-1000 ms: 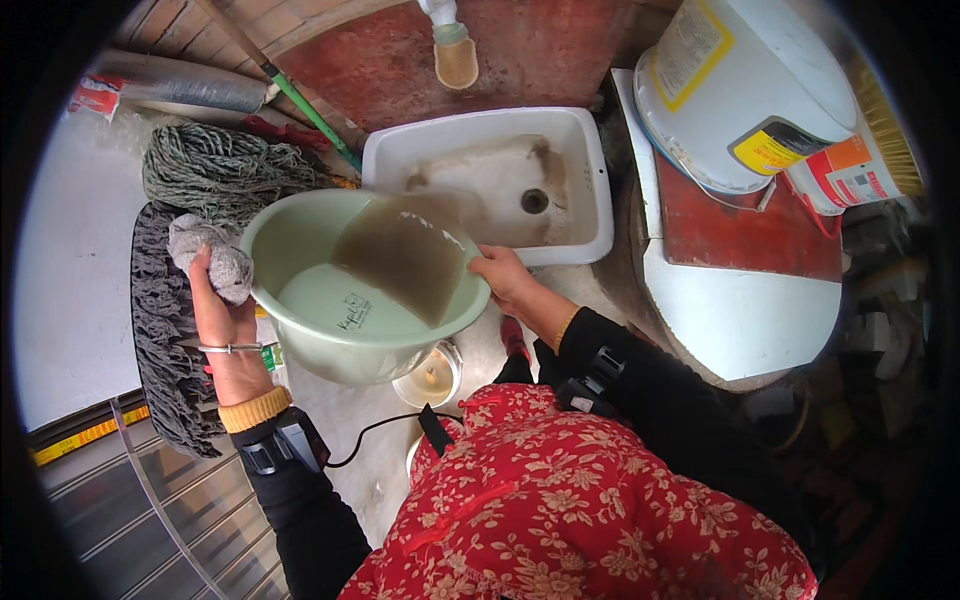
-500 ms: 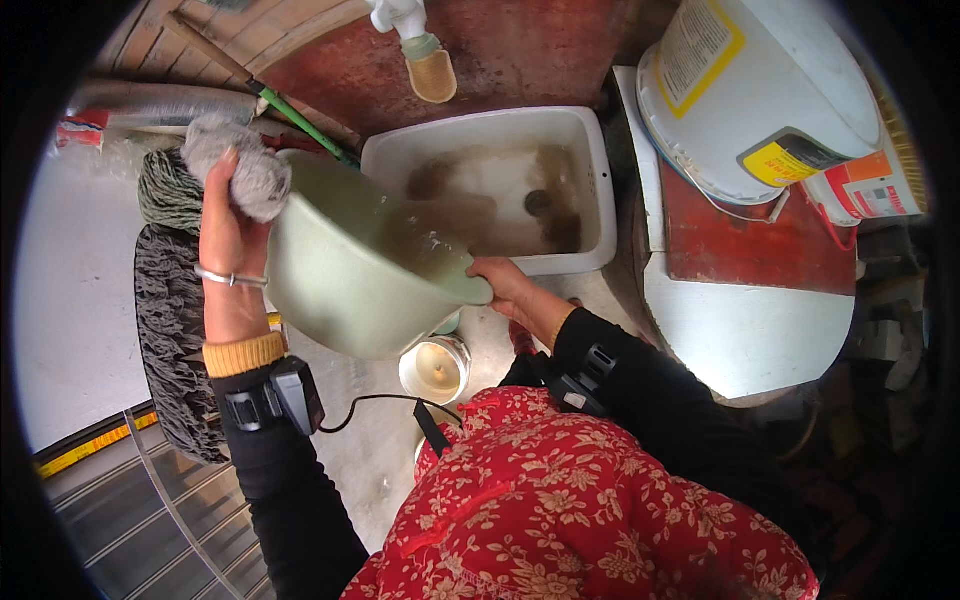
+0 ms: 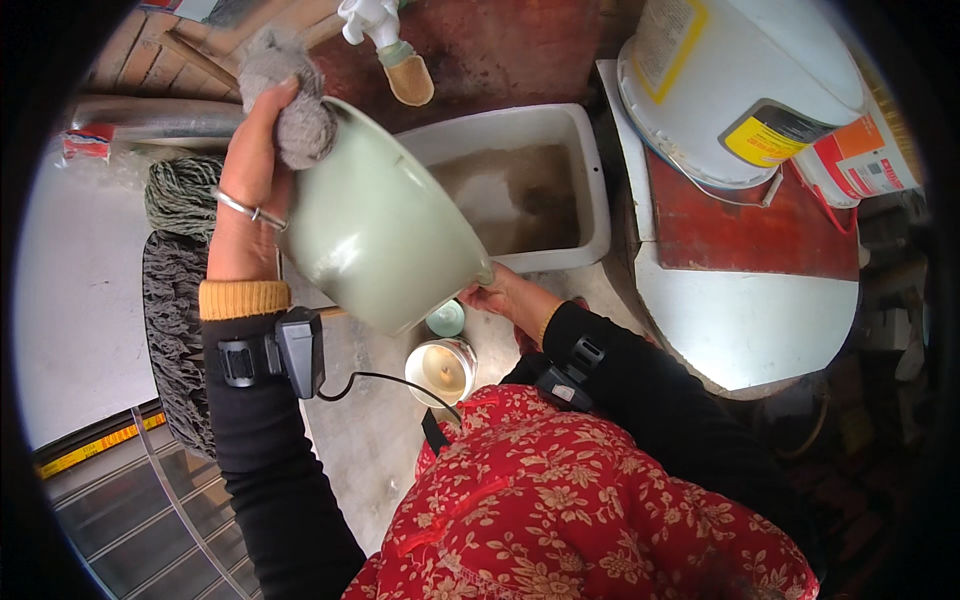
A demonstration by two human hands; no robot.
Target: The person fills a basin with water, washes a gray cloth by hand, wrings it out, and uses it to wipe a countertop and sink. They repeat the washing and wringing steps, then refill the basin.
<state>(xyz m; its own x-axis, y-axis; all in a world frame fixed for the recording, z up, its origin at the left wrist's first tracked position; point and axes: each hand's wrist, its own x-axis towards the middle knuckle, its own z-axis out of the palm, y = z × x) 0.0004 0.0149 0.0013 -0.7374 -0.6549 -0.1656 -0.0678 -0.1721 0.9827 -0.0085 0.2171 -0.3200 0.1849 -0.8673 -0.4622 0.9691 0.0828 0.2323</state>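
Pale green plastic basin (image 3: 385, 230): round, smooth and glossy, tipped steeply on edge between both hands so that its mouth faces the white rectangular sink (image 3: 590, 180); only the outer wall and base show, so what remains inside is hidden.
Left hand (image 3: 250, 190): raised high at the basin's upper rim, the fingers curled shut over a grey woolly cloth wad (image 3: 290, 100) pressed against that rim, apparently so the cloth and the rim are gripped together; a thin metal bangle circles the wrist above a mustard-yellow cuff.
Right hand (image 3: 505, 295): low at the basin's bottom rim beside the sink's near wall, fingers bent around the rim from beneath; it seems to act as the pivot while the left hand lifts. The fingertips are hidden behind the rim.
Sink: shallow, hard, glossy white tray with rounded corners, holding murky brown water; it sits right under the basin's mouth, placed to catch a pour.
White plastic tap (image 3: 375, 25): fixed above the sink's back edge, with a tan cloth sleeve hanging from its spout.
Grey-green string mop heads (image 3: 175, 250): ropey, matted strands lying on the ground to the left, clear of the sink.
Small shiny metal cup (image 3: 440, 370): round, open-topped, standing on the concrete just below the basin.
Large white plastic bucket (image 3: 740, 80): smooth, lying tilted on a red board to the right.
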